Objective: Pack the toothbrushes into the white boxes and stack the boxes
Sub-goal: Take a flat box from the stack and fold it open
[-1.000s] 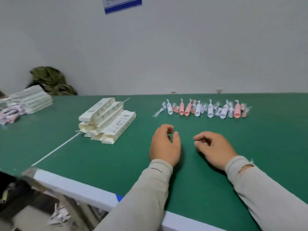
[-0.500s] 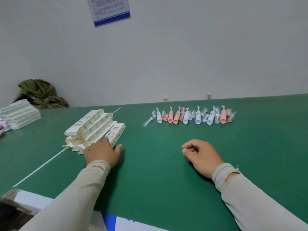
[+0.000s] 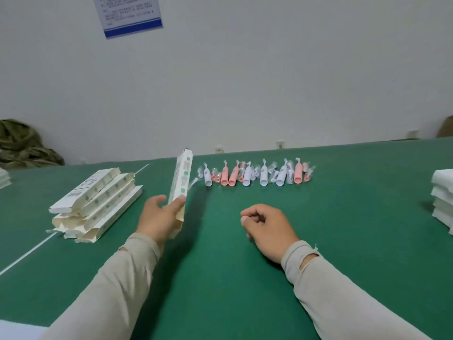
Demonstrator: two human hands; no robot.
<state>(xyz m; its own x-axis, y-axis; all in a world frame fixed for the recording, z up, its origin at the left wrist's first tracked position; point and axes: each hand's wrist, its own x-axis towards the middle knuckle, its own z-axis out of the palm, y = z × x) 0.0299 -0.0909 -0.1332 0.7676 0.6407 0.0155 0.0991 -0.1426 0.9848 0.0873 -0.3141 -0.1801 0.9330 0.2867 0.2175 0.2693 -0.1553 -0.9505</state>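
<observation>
My left hand (image 3: 159, 218) grips a long white box (image 3: 181, 182) near its lower end and holds it almost upright above the green table (image 3: 220, 278). A pile of several flat white boxes (image 3: 98, 202) lies to its left. A row of several pink and white toothbrushes (image 3: 257, 174), some in clear wrappers, lies across the table further back. My right hand (image 3: 266, 228) rests on the table as a loose fist with nothing in it, in front of the toothbrush row.
A stack of white items (image 3: 442, 197) sits at the table's right edge. More white boxes (image 3: 3, 177) show at the far left edge. A green cloth bundle (image 3: 22, 146) lies against the wall. A blue-edged notice (image 3: 130, 13) hangs on the wall.
My left hand was on the box pile; it has lifted one box and carried it rightward, standing it nearly upright. My right hand has stayed put. The view has tilted up and right.
</observation>
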